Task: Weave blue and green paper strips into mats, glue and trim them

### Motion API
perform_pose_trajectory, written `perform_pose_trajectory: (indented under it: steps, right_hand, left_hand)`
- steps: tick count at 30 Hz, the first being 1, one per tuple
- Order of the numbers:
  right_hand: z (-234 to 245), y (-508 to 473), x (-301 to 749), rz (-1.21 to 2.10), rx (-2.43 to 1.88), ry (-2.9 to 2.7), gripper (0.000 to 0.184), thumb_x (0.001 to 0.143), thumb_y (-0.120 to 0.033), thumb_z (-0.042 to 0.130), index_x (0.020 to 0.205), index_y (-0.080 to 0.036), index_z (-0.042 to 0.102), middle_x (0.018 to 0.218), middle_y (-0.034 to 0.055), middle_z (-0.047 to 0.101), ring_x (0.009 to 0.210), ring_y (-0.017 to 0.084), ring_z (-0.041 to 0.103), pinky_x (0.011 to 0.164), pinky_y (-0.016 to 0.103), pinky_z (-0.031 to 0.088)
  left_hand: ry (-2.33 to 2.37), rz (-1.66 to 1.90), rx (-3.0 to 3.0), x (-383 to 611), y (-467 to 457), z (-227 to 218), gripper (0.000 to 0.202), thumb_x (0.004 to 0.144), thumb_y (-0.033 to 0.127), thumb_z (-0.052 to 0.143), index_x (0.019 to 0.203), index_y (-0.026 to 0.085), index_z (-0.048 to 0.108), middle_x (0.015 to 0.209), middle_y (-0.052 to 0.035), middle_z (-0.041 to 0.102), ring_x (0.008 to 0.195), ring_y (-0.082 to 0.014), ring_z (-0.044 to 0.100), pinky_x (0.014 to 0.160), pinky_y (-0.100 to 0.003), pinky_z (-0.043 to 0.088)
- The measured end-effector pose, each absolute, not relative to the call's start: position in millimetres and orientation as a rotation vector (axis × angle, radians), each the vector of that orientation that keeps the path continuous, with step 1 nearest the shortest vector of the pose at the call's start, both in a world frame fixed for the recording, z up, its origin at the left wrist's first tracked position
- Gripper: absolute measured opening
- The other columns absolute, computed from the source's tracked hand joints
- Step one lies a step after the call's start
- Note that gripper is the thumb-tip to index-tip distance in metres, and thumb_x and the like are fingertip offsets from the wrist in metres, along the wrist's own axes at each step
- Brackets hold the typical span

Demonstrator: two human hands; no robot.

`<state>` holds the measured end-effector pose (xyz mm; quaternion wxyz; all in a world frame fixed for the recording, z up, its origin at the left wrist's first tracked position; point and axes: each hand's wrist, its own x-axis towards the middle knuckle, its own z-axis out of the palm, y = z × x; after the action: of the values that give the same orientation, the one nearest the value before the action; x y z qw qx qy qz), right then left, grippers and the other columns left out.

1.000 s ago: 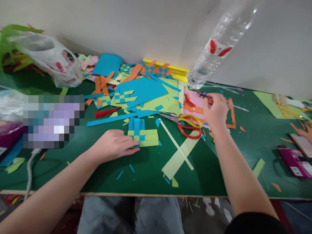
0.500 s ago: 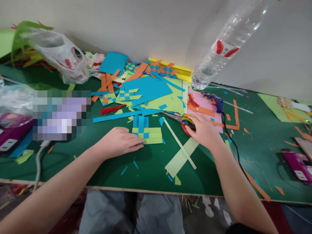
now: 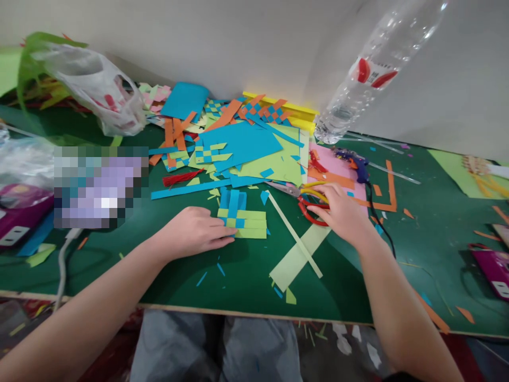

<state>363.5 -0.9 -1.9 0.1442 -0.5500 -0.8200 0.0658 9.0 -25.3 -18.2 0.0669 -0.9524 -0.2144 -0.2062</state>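
My left hand (image 3: 194, 233) lies flat on the green table (image 3: 238, 281), fingertips pressing the left edge of a small woven mat of blue and light-green paper strips (image 3: 244, 218). My right hand (image 3: 342, 212) is curled over the red and yellow handles of the scissors (image 3: 308, 196), which lie on the table with their blades pointing left. Two crossed light-green strips (image 3: 296, 254) lie just in front of both.
A heap of blue, green and orange paper (image 3: 242, 146) fills the middle back. A blue glue gun (image 3: 358, 167) with a black cord lies behind my right hand. A clear bottle (image 3: 369, 69) leans on the wall. A plastic bag (image 3: 91, 90) sits far left, a purple device (image 3: 495, 265) far right.
My right hand left the glue gun near the back, came toward me and settled on the scissors' handles. My left hand stayed on the woven mat.
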Motion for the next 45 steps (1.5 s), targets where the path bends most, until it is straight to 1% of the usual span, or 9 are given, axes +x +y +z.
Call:
perform_pose_trajectory:
  steps: [4, 10, 18, 24, 29, 32, 35, 38, 45]
  right_hand:
    - [6.9, -6.5, 359.6, 0.196, -1.567, -2.262, 0.038, 0.088, -0.036, 0.058, 0.123, -0.025, 0.05, 0.123, 0.0108, 0.057, 0.111, 0.03, 0.059, 0.087, 0.048, 0.052]
    - [11.8, -14.1, 345.7, 0.239, -1.332, -2.301, 0.038, 0.078, -0.034, 0.065, 0.113, -0.023, 0.054, 0.12, 0.0101, 0.06, 0.106, 0.027, 0.061, 0.085, 0.043, 0.053]
    - [5.7, -16.5, 334.3, 0.258, -1.366, -2.465, 0.032, 0.076, -0.035, 0.064, 0.104, -0.023, 0.058, 0.114, 0.0076, 0.064, 0.093, 0.024, 0.065, 0.068, 0.034, 0.054]
    - [4.0, -16.1, 331.2, 0.244, -1.37, -2.459, 0.032, 0.077, -0.034, 0.064, 0.106, -0.022, 0.058, 0.114, 0.0075, 0.064, 0.093, 0.023, 0.065, 0.071, 0.035, 0.055]
    - [6.2, -15.6, 334.9, 0.234, -1.404, -2.456, 0.033, 0.077, -0.035, 0.064, 0.106, -0.022, 0.057, 0.114, 0.0072, 0.064, 0.095, 0.024, 0.065, 0.073, 0.037, 0.055]
    - [8.0, -14.3, 341.1, 0.23, -1.401, -2.412, 0.035, 0.076, -0.033, 0.064, 0.109, -0.023, 0.056, 0.118, 0.0082, 0.062, 0.099, 0.026, 0.064, 0.076, 0.039, 0.055]
    - [8.8, -14.1, 342.6, 0.248, -1.353, -2.383, 0.036, 0.075, -0.03, 0.064, 0.11, -0.023, 0.055, 0.119, 0.0093, 0.062, 0.102, 0.027, 0.063, 0.077, 0.039, 0.055]
    - [7.3, -15.4, 337.8, 0.262, -1.311, -2.428, 0.035, 0.076, -0.031, 0.064, 0.109, -0.024, 0.055, 0.116, 0.0086, 0.063, 0.099, 0.025, 0.064, 0.077, 0.038, 0.055]
    - [-0.1, -15.3, 330.2, 0.259, -1.248, -2.498, 0.032, 0.079, -0.031, 0.062, 0.11, -0.022, 0.056, 0.117, 0.0092, 0.062, 0.097, 0.024, 0.065, 0.078, 0.038, 0.055]
  left_hand:
    - [-0.65, -0.639, -2.882, 9.5, -25.8, -17.4, 0.021, 0.094, 0.029, 0.053, 0.092, 0.02, 0.072, 0.058, 0.0029, 0.065, 0.049, -0.0092, 0.056, 0.049, -0.027, 0.033]
    - [-0.659, -0.608, -2.894, 8.8, -26.3, -18.0, 0.021, 0.094, 0.029, 0.052, 0.093, 0.02, 0.071, 0.063, 0.0033, 0.067, 0.052, -0.0094, 0.058, 0.05, -0.028, 0.034]
    - [-0.681, -0.618, -2.89, 9.3, -26.7, -18.9, 0.021, 0.094, 0.03, 0.052, 0.093, 0.022, 0.071, 0.062, 0.0032, 0.068, 0.051, -0.0092, 0.058, 0.049, -0.027, 0.034]
    - [-0.681, -0.587, -2.907, 7.6, -26.7, -21.0, 0.019, 0.093, 0.029, 0.053, 0.097, 0.022, 0.07, 0.064, 0.0026, 0.069, 0.053, -0.0097, 0.059, 0.05, -0.027, 0.035]
    - [-0.691, -0.603, -2.906, 8.2, -26.9, -19.8, 0.019, 0.093, 0.03, 0.053, 0.096, 0.022, 0.07, 0.065, 0.003, 0.069, 0.052, -0.009, 0.059, 0.049, -0.027, 0.035]
    - [-0.686, -0.62, -2.905, 8.7, -27.2, -18.3, 0.019, 0.093, 0.029, 0.053, 0.095, 0.022, 0.07, 0.066, 0.0032, 0.07, 0.051, -0.009, 0.059, 0.049, -0.027, 0.036]
    - [-0.702, -0.614, -2.91, 8.7, -27.4, -17.9, 0.018, 0.092, 0.03, 0.054, 0.1, 0.022, 0.068, 0.069, 0.0028, 0.072, 0.049, -0.0091, 0.057, 0.049, -0.027, 0.036]
    - [-0.705, -0.595, -2.91, 8.2, -27.3, -19.1, 0.021, 0.091, 0.03, 0.055, 0.106, 0.022, 0.067, 0.066, 0.0031, 0.07, 0.048, -0.0095, 0.055, 0.049, -0.028, 0.035]
    - [-0.706, -0.563, -2.93, 7.1, -25.8, -22.6, 0.023, 0.092, 0.029, 0.052, 0.108, 0.025, 0.068, 0.059, 0.0037, 0.064, 0.05, -0.0095, 0.055, 0.048, -0.026, 0.034]
